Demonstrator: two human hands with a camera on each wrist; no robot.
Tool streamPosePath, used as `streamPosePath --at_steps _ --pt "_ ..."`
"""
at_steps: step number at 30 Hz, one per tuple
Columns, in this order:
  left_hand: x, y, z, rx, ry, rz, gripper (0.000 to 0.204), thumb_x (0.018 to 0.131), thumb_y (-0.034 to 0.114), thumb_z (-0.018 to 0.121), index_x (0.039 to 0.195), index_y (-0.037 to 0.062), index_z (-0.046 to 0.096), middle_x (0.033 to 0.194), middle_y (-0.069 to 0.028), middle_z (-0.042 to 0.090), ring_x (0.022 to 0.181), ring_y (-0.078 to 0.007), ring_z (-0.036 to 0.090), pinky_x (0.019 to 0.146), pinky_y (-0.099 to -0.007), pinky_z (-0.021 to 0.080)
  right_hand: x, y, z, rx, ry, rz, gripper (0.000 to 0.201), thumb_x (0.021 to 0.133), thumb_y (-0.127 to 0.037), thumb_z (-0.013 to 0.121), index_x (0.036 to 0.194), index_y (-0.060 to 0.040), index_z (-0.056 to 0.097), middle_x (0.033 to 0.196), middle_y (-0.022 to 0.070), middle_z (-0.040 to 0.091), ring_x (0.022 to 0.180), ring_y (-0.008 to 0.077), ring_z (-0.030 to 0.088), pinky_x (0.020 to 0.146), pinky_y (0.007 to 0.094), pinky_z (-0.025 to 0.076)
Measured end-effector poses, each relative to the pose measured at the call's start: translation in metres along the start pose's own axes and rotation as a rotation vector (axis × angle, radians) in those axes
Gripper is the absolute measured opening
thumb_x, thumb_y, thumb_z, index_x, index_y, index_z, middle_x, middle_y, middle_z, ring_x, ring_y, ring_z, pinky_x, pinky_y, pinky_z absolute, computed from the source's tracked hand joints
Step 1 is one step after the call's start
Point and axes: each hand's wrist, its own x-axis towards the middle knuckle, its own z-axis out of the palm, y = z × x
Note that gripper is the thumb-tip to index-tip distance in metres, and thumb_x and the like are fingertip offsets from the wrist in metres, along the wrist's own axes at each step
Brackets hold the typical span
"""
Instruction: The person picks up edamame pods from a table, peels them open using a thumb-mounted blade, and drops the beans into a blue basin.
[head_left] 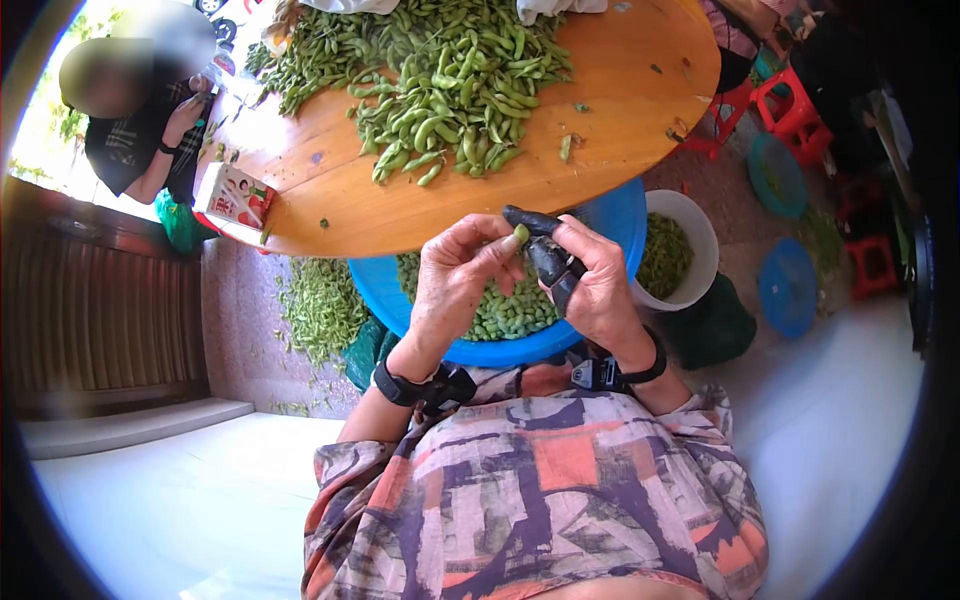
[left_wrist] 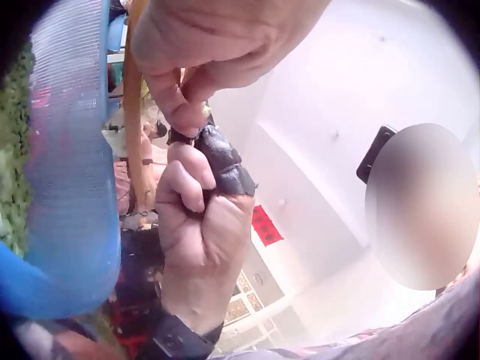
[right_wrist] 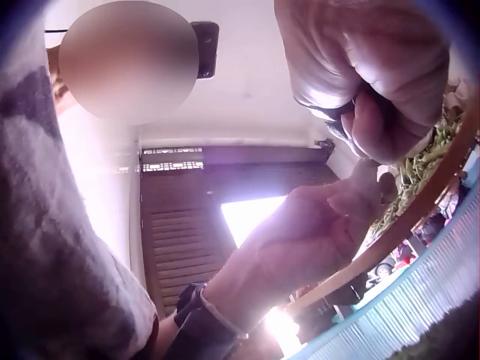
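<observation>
My left hand (head_left: 503, 246) pinches a small green pod (head_left: 519, 236) between thumb and fingertips, above a blue basin (head_left: 610, 215) full of green pods. My right hand (head_left: 540, 245) wears black covers on thumb and forefinger (head_left: 548, 258). Its covered thumb lies over the pod's tip and the other fingers are curled. In the left wrist view the left hand (left_wrist: 187, 112) meets the black-covered right fingers (left_wrist: 221, 161) from above. The right wrist view shows the right hand (right_wrist: 367, 97) curled at the top, with the left hand (right_wrist: 322, 225) below it.
A round wooden table (head_left: 600, 130) just beyond the basin bears a big pile of pods (head_left: 440, 90) and a small carton (head_left: 232, 196). A white bucket (head_left: 690, 225) of pods stands to the right. Another person (head_left: 140, 120) sits far left. Red stools (head_left: 790, 105) and loose pods (head_left: 320, 305) are on the floor.
</observation>
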Motion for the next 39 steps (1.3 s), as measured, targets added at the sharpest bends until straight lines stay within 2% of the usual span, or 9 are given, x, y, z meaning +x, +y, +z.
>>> streamPosePath --at_steps 14,17,19,22,27,29,34,36,39 --pt "-0.013 -0.015 0.008 0.137 0.084 0.048 0.006 0.091 0.005 0.063 0.094 -0.0007 0.063 0.071 -0.0050 0.064 0.054 -0.0096 0.056 0.047 -0.0206 0.042 -0.006 0.013 -0.006 0.000 -0.048 0.059 0.029 0.076 0.008 0.049 0.102 0.0042 0.063 0.081 0.0084 0.056 0.070 0.0141 0.053 0.063 0.0251 0.043" --pt "-0.013 -0.015 0.001 -0.353 -0.009 -0.233 0.006 0.092 0.004 0.061 0.096 0.0003 0.063 0.077 -0.0045 0.064 0.054 -0.0113 0.055 0.045 -0.0204 0.038 -0.006 0.015 -0.008 0.270 -0.057 0.223 0.025 0.083 0.005 0.045 0.100 0.0041 0.063 0.075 0.0038 0.054 0.061 0.0095 0.050 0.054 0.0221 0.040" --pt "-0.010 -0.016 -0.005 -0.463 -0.073 -0.300 0.006 0.091 0.004 0.061 0.097 0.0019 0.062 0.081 -0.0041 0.064 0.055 -0.0126 0.056 0.043 -0.0203 0.036 -0.008 0.027 -0.014 0.907 -0.200 0.403 0.021 0.091 -0.001 0.044 0.099 0.0037 0.062 0.068 -0.0011 0.051 0.053 0.0043 0.045 0.047 0.0189 0.034" --pt "-0.011 -0.019 -0.007 -0.513 -0.174 -0.339 0.006 0.091 0.006 0.062 0.096 0.0029 0.062 0.079 -0.0036 0.064 0.057 -0.0117 0.056 0.043 -0.0201 0.037 -0.011 0.023 -0.010 0.804 -0.132 0.414 0.017 0.095 -0.007 0.048 0.096 0.0029 0.062 0.063 -0.0029 0.049 0.051 0.0029 0.042 0.046 0.0181 0.031" --pt "-0.017 -0.029 0.013 -0.021 0.018 -0.051 0.009 0.094 0.011 0.061 0.099 0.0041 0.058 0.077 -0.0026 0.063 0.061 -0.0091 0.057 0.049 -0.0203 0.042 -0.015 0.016 0.003 0.300 -0.040 0.359 0.011 0.089 -0.001 0.052 0.090 0.0014 0.062 0.065 0.0011 0.052 0.052 0.0083 0.047 0.049 0.0225 0.037" --pt "-0.018 -0.023 0.016 -0.003 -0.008 -0.020 0.008 0.096 0.011 0.058 0.100 0.0034 0.057 0.076 -0.0027 0.063 0.062 -0.0083 0.057 0.052 -0.0210 0.043 -0.017 0.017 0.008 -0.010 0.050 0.049 0.010 0.082 0.004 0.054 0.089 0.0027 0.061 0.071 0.0064 0.056 0.057 0.0139 0.052 0.052 0.0271 0.042" --pt "-0.020 -0.021 0.013 0.433 0.057 0.127 0.011 0.099 0.008 0.049 0.093 -0.0011 0.053 0.065 -0.0041 0.061 0.054 -0.0073 0.054 0.050 -0.0231 0.044 -0.014 0.012 0.013 -0.145 0.129 -0.120 0.009 0.082 0.004 0.054 0.088 0.0035 0.061 0.070 0.0059 0.054 0.057 0.0134 0.051 0.051 0.0273 0.041" --pt "-0.021 -0.018 0.006 0.475 0.028 0.147 0.012 0.100 0.008 0.048 0.094 -0.0013 0.054 0.064 -0.0048 0.061 0.053 -0.0078 0.055 0.050 -0.0237 0.045 -0.014 0.011 0.002 0.439 -0.038 0.433 0.010 0.087 0.000 0.051 0.089 0.0015 0.061 0.066 -0.0002 0.051 0.054 0.0074 0.047 0.048 0.0231 0.038" --pt "-0.020 -0.018 -0.004 0.285 -0.056 -0.110 0.016 0.101 0.009 0.047 0.105 -0.0030 0.056 0.085 -0.0085 0.066 0.065 -0.0108 0.060 0.060 -0.0233 0.049 -0.014 0.033 0.000 0.787 -0.086 0.433 0.014 0.091 -0.003 0.049 0.091 -0.0004 0.062 0.064 -0.0044 0.049 0.053 0.0030 0.045 0.047 0.0196 0.035"
